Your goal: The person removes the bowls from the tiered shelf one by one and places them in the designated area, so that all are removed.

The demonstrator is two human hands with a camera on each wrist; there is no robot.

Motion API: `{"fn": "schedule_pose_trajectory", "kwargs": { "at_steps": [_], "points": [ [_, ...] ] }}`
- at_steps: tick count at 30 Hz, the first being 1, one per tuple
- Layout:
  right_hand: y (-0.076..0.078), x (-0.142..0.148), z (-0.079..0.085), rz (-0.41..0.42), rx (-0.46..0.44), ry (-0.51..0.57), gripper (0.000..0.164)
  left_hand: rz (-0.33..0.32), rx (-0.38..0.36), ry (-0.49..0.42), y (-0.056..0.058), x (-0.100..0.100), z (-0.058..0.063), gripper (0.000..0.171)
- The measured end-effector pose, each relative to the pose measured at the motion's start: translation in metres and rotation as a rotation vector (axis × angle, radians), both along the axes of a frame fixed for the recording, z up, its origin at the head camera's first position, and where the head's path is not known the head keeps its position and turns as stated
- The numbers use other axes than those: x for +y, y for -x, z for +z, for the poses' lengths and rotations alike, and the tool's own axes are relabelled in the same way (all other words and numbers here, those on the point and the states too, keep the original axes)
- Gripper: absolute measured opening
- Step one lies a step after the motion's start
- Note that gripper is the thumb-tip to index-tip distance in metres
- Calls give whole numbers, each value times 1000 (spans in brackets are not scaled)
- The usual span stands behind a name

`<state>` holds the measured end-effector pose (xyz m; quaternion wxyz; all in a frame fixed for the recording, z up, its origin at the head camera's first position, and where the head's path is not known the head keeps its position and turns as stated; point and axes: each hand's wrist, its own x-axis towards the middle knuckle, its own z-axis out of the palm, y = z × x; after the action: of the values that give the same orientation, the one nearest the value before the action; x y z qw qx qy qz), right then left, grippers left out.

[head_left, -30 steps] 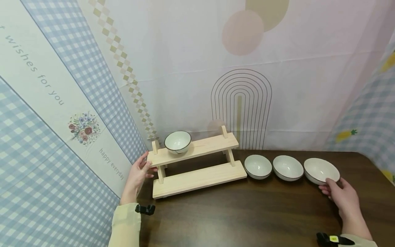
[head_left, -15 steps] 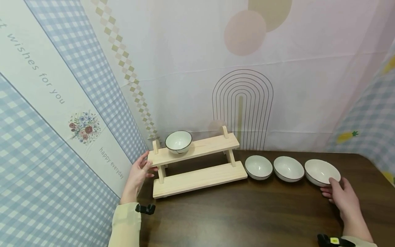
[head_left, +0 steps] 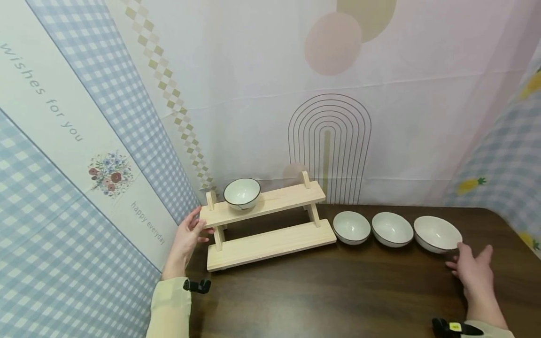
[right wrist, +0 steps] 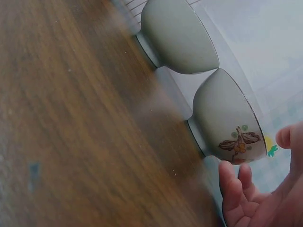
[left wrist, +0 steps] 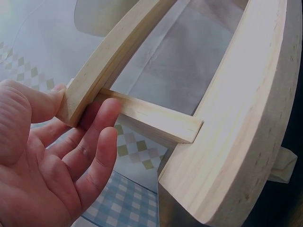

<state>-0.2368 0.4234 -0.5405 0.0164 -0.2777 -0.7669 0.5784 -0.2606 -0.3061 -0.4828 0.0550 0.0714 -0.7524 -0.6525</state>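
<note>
A two-tier wooden shelf rack [head_left: 270, 246] stands left of centre on the table. My left hand [head_left: 188, 237] holds the left end of its upper board, thumb on top and fingers beneath; the left wrist view shows this board end [left wrist: 78, 101] between thumb and fingers. One white bowl [head_left: 242, 193] with a dark rim sits on the upper tier. Three similar bowls stand in a row to the right of the rack. By the rightmost bowl [head_left: 437, 234] is my right hand [head_left: 475, 270], thumb off the rim and fingertips [right wrist: 227, 169] close to the flower-decorated side.
The left bowl [head_left: 351, 228] of the row stands close to the rack's lower right end, beside the middle bowl [head_left: 392, 229]. Behind the dark wooden table [head_left: 338, 291] hangs a patterned cloth [head_left: 245, 94]; a blue checked cloth [head_left: 63, 225] borders the left side.
My right hand has let go of the rightmost bowl: its thumb has come off the rim and the fingers have spread. The bowls stay in place, and my left hand keeps its hold.
</note>
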Motion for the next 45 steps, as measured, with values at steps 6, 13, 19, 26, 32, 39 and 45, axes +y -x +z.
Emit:
{"fn": "schedule_pose_trajectory", "kwargs": {
  "at_steps": [6, 13, 19, 26, 32, 39, 45],
  "points": [
    [-3, -1, 1, -65, -7, 21, 91, -8, 12, -1, 0, 0, 0, 63],
    [-2, -1, 3, -81, 6, -19, 93, 2, 13, 13, 1, 0, -1, 61],
    [-4, -11, 15, -124, 87, -30, 90, 3, -4, 6, 1, 0, -1, 61],
    [7, -55, 31, -132, 280, -3, 75, 18, -1, 7, -1, 0, -2, 61],
    [16, -118, 37, 49, 401, -101, 63, 9, 14, -5, -2, 0, -1, 61],
    [23, -200, 49, 348, 503, -115, 46, -7, 12, 2, -3, -3, 0, 61],
    [32, -260, 59, 572, 511, -119, 40, -11, 13, 18, -3, -5, 0, 60]
  ]
}}
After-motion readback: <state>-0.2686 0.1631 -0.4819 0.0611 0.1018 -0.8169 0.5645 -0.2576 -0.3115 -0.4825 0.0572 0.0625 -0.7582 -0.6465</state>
